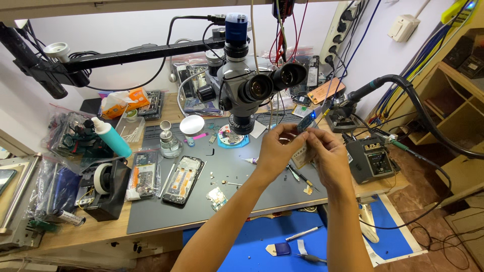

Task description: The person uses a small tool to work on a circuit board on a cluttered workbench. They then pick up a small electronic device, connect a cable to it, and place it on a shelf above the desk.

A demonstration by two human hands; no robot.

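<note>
While both hands meet above the right part of the worktop [151,229], the left hand [276,151] and the right hand [328,155] pinch between their fingertips 1 small blue part [305,124], thin and flat, held in the air just under the microscope [247,83] eyepieces. What kind of part it is, I cannot tell. Both hands are closed on it, fingers curled, forearms coming up from the near edge.

Below them lies a smooth grey mat [212,201] with free room along its near edge, scattered only with tiny screws and 1 small circuit board [218,197]. A pair of tweezers [301,176] lies just right of the hands' shadow. To the left, well apart, an opened phone frame [182,180] rests flat, dark and rectangular. Farther left stands a teal-capped white bottle [112,137], cylindrical and matte, and a black tape dispenser [107,187] near the mat's left edge. At the right edge sits a boxy grey soldering station [372,160], close to the right wrist, with thick black hoses looping beyond it.
</note>
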